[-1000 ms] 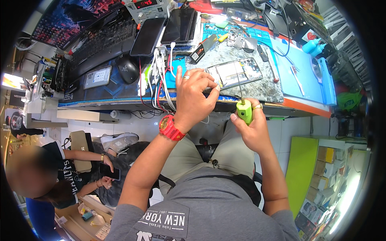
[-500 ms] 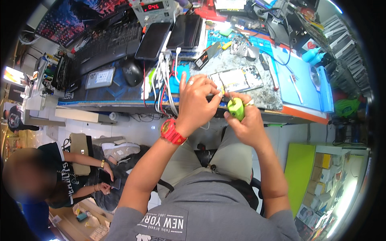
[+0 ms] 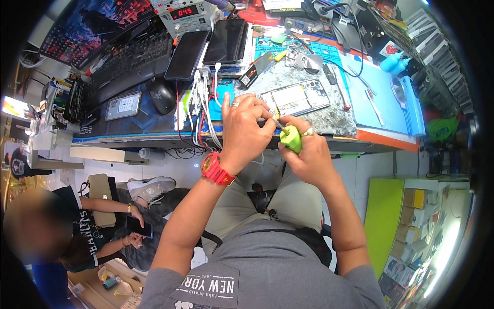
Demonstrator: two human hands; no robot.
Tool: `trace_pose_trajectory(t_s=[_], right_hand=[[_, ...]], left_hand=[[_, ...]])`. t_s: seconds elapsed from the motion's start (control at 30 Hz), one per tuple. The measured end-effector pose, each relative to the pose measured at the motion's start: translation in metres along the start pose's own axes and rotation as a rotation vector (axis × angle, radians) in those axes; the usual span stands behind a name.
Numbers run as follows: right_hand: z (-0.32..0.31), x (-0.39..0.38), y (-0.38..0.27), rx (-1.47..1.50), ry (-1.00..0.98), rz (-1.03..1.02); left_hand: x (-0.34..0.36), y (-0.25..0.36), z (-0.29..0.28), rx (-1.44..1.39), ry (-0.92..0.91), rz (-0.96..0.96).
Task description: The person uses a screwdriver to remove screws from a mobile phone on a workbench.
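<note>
My left hand (image 3: 247, 129), with a ring and a red watch, has its fingers curled and pinched at the lower left end of an opened phone (image 3: 296, 98). What they hold is too small to make out. My right hand (image 3: 306, 152) grips a green-handled tool (image 3: 290, 139), its metal shaft pointing toward my left fingertips, where a small yellow piece shows. The phone lies on a mottled grey mat (image 3: 339, 110), with a black-and-orange card (image 3: 254, 69) and small metal parts (image 3: 309, 62) behind it.
White cables (image 3: 203, 113), two dark phones (image 3: 188, 54), a mouse (image 3: 159, 92), keyboard (image 3: 128, 62) and power supply (image 3: 180, 18) fill the desk's left. A blue mat (image 3: 370, 113) lies right. A seated person (image 3: 87, 226) holds a phone at lower left.
My right hand has moved leftward and up, tilting the tool so its shaft now reaches my left fingertips instead of crossing the phone. My left hand stays beside the phone.
</note>
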State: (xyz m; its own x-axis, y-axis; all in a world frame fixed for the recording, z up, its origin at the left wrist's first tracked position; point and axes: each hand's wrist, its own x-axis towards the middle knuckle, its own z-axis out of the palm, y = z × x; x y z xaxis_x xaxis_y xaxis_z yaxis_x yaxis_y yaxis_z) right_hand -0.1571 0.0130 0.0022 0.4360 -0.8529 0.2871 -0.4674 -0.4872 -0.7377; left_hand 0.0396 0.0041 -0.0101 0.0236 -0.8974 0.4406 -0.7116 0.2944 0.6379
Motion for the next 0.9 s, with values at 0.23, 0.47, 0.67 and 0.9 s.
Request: trace_pose_trajectory(t_s=[0.23, 0.47, 0.67, 0.9], right_hand=[[0.007, -0.006, 0.006, -0.253, -0.008, -0.162], [0.007, -0.021, 0.015, 0.278, 0.182, 0.124], [0.002, -0.061, -0.01, 0.858, -0.151, 0.62], [0.024, -0.078, -0.008, 0.881, -0.239, 0.729]], left_hand=[[-0.002, 0.004, 0.002, 0.028, 0.026, 0.015], [-0.014, -0.007, -0.003, 0.064, 0.062, 0.194], [-0.017, -0.007, -0.006, 0.083, 0.05, 0.272], [-0.011, -0.016, -0.005, 0.104, 0.032, 0.344]])
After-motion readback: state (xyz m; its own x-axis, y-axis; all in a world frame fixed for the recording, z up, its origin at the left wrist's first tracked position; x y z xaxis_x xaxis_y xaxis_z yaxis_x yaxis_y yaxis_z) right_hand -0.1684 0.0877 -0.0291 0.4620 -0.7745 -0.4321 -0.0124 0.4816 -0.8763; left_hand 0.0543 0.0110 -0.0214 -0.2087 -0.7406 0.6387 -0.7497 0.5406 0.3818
